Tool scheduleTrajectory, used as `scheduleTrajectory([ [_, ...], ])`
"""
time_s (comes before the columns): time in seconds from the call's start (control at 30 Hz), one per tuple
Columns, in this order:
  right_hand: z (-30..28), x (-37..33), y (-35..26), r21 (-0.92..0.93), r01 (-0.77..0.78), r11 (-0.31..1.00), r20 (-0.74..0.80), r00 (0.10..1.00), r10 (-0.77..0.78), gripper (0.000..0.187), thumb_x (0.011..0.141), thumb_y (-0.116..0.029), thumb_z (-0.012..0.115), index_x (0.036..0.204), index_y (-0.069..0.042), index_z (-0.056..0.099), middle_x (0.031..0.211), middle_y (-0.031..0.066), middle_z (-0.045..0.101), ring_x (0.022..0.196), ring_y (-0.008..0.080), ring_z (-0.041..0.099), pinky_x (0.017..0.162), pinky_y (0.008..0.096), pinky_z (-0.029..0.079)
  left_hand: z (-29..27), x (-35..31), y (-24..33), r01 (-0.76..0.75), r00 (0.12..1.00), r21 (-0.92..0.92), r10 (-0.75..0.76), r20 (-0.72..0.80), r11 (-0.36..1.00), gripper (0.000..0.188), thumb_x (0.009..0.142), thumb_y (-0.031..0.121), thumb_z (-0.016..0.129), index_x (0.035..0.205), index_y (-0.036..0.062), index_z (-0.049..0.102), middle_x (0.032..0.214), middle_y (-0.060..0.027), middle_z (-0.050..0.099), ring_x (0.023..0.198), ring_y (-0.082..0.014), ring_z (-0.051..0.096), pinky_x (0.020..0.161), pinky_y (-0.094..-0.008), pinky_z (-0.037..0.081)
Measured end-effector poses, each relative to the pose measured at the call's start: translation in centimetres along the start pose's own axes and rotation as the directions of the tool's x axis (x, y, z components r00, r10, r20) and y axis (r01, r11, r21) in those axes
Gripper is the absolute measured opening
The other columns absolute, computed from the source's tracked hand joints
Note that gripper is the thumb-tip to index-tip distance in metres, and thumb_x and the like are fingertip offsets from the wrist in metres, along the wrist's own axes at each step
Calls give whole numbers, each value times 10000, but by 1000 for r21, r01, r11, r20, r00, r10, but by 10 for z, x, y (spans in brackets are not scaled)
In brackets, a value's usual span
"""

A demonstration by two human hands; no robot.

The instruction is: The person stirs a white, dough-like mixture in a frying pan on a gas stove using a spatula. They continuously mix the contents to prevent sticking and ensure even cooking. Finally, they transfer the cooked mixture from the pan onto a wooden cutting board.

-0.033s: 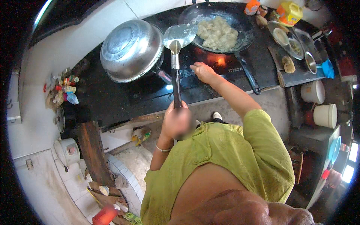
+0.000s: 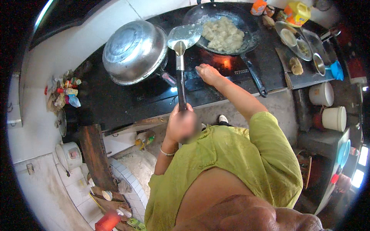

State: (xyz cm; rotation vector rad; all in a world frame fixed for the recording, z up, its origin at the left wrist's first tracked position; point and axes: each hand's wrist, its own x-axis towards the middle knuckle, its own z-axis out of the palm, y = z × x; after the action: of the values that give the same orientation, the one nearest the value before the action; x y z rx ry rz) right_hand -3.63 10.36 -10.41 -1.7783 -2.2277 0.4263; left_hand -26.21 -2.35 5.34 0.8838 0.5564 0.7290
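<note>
My left hand [image 2: 183, 125], partly blurred, is wrapped round the dark handle of a metal wok spatula [image 2: 180, 61]. The spatula points away from me, its broad blade smeared with pale residue beside the wok's rim. My right hand [image 2: 208, 74] hangs over the cooktop's control area, fingers bent and held together, with nothing visible in them. Whether its fingertips touch the panel I cannot tell. Beyond it, a dark wok [image 2: 248, 46] holds a lumpy pale dough-like mass [image 2: 223, 34]. A red-orange glow [image 2: 222, 62] shows on the black cooktop just below the wok.
An upturned steel basin [image 2: 133, 52] covers the left side of the black counter [image 2: 115, 104]. The wok's handle [image 2: 258, 79] sticks out toward the front edge. At right are a yellow jug [image 2: 297, 14], plates [image 2: 295, 40] and a steel bowl [image 2: 319, 63]. White buckets [image 2: 333, 118] stand below.
</note>
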Motion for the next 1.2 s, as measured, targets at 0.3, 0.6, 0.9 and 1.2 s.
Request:
scheduleTrajectory([
  [0.3,-8,-12,2,210,12,978,-327,943,59,327,749,-191,594,1009,6,564,981,189,587,853,309,598,705,390,495,31,26,3,34,999,91,-34,-1,995,104,878,95,452,967,75,402,579,-8,395,357,-54,309,330,-198,281],
  [0.6,-84,-173,64,787,-210,-580,366,916,165,565,875,-483,387,1100,20,511,965,175,608,725,209,613,590,341,527,56,96,-33,-83,995,496,101,-10,864,96,840,107,531,881,55,462,595,8,460,380,-46,390,351,-186,332],
  [0.9,-148,-162,44,112,-225,-968,349,921,-174,280,765,-136,494,991,28,471,784,60,509,590,126,479,463,239,433,97,163,-56,-219,973,726,196,118,651,161,810,177,580,908,49,568,593,-23,565,428,-80,498,396,-239,381],
  [1.2,-150,-155,55,222,-384,-896,448,857,-256,281,844,-161,442,581,-98,369,477,-32,328,373,62,328,323,200,312,97,203,-72,26,995,622,-81,59,782,263,816,310,570,716,71,523,544,33,467,450,-45,426,386,-208,333],
])
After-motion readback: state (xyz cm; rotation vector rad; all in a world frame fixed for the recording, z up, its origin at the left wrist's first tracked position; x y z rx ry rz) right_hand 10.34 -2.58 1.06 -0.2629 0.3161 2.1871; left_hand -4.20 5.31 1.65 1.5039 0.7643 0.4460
